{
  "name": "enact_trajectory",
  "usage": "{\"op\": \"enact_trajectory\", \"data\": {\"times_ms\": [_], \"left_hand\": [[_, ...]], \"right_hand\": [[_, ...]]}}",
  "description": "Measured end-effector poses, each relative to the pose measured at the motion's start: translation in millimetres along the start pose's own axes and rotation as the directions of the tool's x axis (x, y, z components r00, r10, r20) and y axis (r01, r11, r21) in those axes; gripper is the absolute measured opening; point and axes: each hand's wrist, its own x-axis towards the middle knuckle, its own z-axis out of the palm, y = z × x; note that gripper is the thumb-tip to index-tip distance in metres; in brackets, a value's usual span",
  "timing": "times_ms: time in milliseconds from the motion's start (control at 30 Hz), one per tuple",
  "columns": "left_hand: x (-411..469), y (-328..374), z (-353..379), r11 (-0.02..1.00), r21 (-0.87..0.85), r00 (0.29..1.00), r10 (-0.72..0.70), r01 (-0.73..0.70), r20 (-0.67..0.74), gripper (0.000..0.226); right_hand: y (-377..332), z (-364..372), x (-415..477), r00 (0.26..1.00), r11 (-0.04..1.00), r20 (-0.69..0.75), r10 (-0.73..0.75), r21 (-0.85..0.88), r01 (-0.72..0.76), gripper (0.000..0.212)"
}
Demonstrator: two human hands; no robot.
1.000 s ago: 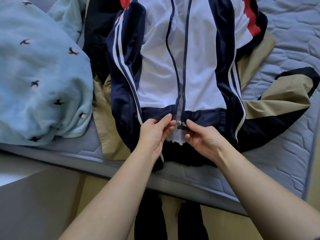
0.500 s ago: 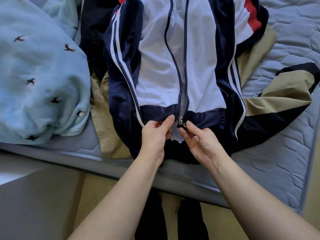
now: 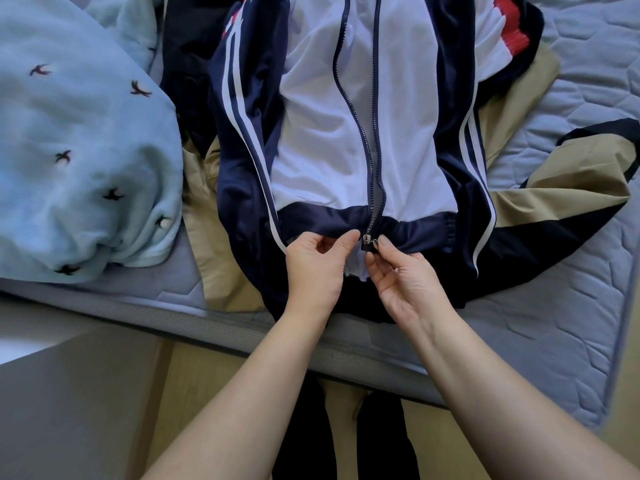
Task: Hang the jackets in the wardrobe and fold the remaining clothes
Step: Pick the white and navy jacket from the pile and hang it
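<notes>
Right hand (image 3: 405, 275) pinches zipper slider (image 3: 367, 239) at track jacket (image 3: 329, 133) hem; left hand (image 3: 317, 268) grips hem alongside; teeth (image 3: 376, 199) run straight away.

Left hand (image 3: 313, 268), right hand (image 3: 407, 277): adjacent pinch grips

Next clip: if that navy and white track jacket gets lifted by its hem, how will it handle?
Probably floppy: the track jacket rumples and drapes over the tan jacket beneath. Likely slippery: its navy fabric shows a satin sheen. Seemingly light: the left hand and right hand bunch its hem with fingertip pinches alone.
</notes>
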Motion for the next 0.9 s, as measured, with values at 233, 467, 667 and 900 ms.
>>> {"op": "enact_trajectory", "data": {"times_ms": [233, 467, 667, 900], "left_hand": [[-2.5, -4.6, 5.0, 0.994, 0.109, 0.999, 0.010, -0.007, -0.031, 0.021], [4.8, -4.0, 4.3, 0.952, 0.292, 0.996, 0.087, -0.086, 0.010, 0.029], [6.2, -8.1, -1.4, 0.959, 0.274, 0.997, 0.072, -0.073, 0.013, 0.028], [4.7, -1.1, -5.3, 0.952, 0.295, 0.996, 0.073, -0.083, 0.045, 0.034]], "right_hand": [[0.5, 8.7, 0.9, 0.994, 0.994, -0.050, -0.095, 0.039, 0.097, 0.012], [-0.6, 10.8, 4.5, 0.989, 0.991, -0.082, -0.120, 0.043, 0.124, 0.012], [-16.8, -2.3, -9.8, 1.000, 0.833, -0.012, 0.009, -0.553, -0.014, 0.026], [-29.5, -4.6, -16.4, 0.755, -0.063, 0.510, -0.412, -0.843, 0.534, 0.009]]}}
